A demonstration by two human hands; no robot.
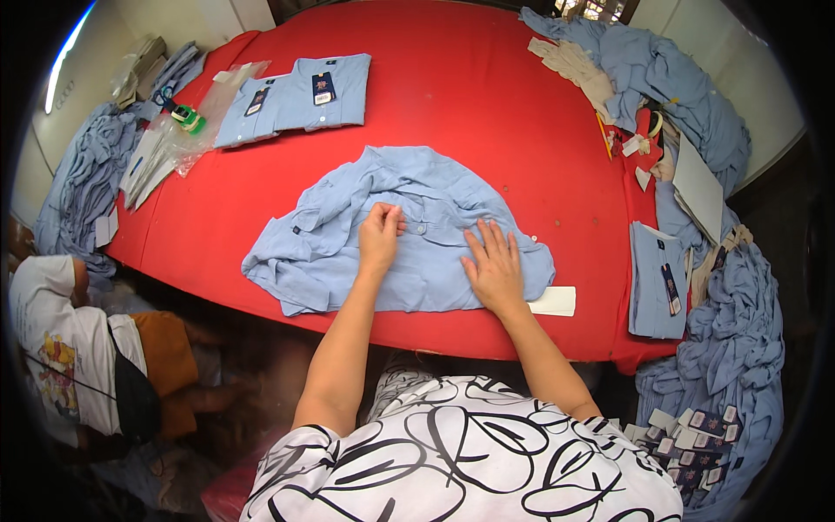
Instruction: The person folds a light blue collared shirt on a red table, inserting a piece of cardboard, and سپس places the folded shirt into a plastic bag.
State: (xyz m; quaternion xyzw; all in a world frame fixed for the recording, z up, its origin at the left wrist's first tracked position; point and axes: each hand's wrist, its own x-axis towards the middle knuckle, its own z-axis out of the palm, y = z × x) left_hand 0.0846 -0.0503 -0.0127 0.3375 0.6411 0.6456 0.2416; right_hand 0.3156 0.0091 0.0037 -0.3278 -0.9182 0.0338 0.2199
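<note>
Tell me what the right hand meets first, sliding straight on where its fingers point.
The right hand would first meet more of the light-blue button-up shirt it rests on, then probably red tablecloth; fold height is hard to judge.

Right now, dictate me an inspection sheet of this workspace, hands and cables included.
Surface: red cloth-covered table.
Work things: rumpled light-blue buttoned shirt, spread out; white rectangular card at its lower right edge.
Clutter: small green plastic object, far left; two folded light-blue shirts with dark tags.
Hands: left hand curled on the shirt, grip unclear; right hand flat on it.
Cables: nothing seen.
Surroundings: light-blue garment heaps both sides; another person, lower left.
</note>
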